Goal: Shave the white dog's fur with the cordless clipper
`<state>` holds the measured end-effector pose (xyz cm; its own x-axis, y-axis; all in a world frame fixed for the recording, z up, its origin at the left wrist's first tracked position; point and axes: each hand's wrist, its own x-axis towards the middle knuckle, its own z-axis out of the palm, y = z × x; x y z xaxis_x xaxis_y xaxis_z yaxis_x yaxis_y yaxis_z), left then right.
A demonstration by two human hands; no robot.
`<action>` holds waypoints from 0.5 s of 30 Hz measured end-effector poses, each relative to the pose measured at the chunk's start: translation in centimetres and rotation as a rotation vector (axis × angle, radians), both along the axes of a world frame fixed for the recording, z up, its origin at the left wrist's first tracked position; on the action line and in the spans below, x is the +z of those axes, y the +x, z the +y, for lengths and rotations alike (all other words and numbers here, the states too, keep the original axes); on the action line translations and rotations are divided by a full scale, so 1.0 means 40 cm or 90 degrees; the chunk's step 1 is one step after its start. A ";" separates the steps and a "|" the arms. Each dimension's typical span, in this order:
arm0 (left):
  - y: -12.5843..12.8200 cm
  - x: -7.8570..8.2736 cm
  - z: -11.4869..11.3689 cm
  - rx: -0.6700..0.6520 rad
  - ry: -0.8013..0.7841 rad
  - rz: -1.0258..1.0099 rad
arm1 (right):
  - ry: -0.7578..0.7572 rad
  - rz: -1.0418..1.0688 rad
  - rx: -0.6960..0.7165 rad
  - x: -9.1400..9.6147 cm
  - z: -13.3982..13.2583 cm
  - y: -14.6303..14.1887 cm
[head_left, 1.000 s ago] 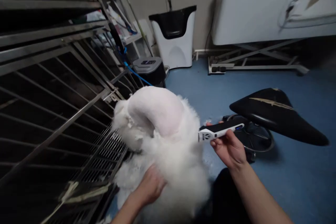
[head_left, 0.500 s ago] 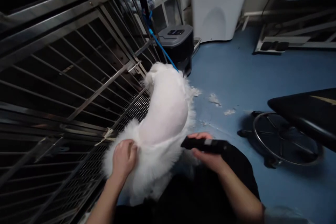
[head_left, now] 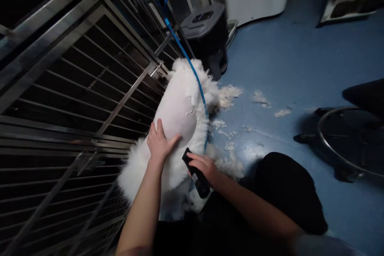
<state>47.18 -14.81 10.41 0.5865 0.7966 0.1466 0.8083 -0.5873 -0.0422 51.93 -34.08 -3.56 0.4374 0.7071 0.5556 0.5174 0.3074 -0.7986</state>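
A white fluffy dog [head_left: 177,108] stands in front of me, its back clipped down to pinkish skin while long fur remains on its sides and rear. My left hand [head_left: 160,142] lies on the bare back with its fingers spread. In my right hand [head_left: 205,167] is a black hair clipper [head_left: 196,176], its head close to the fur on the dog's right flank. Whether the blade touches the fur I cannot tell. A blue leash [head_left: 187,54] runs from the cage down along the dog's right side. The dog's face is hidden.
A metal cage [head_left: 120,104] with bars lines the left side. Behind the dog stands a dark lidded bin [head_left: 207,28]. Clumps of cut fur [head_left: 229,94] lie on the blue floor [head_left: 288,60]. A wheeled stool [head_left: 330,140] stands at the right.
My left hand has moved forward from the rear fur onto the bare back and opened out. The clipper has swung left and tilted toward the dog's flank. The view and dog have shifted.
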 end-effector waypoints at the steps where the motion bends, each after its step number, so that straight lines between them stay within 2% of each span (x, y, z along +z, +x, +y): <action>1: -0.012 0.001 0.025 0.004 0.005 0.002 | -0.012 0.015 0.015 -0.004 0.034 -0.002; 4: -0.040 0.004 0.098 0.030 0.009 0.002 | -0.045 0.078 0.031 -0.037 0.120 -0.003; 6: -0.056 0.007 0.140 0.047 0.004 -0.002 | -0.038 0.113 0.010 -0.056 0.159 -0.018; 11: -0.080 0.024 0.210 0.086 -0.011 -0.008 | 0.035 0.098 0.019 -0.049 0.237 -0.088; 15: -0.083 0.046 0.243 0.117 -0.045 -0.006 | 0.010 0.072 0.036 -0.060 0.294 -0.099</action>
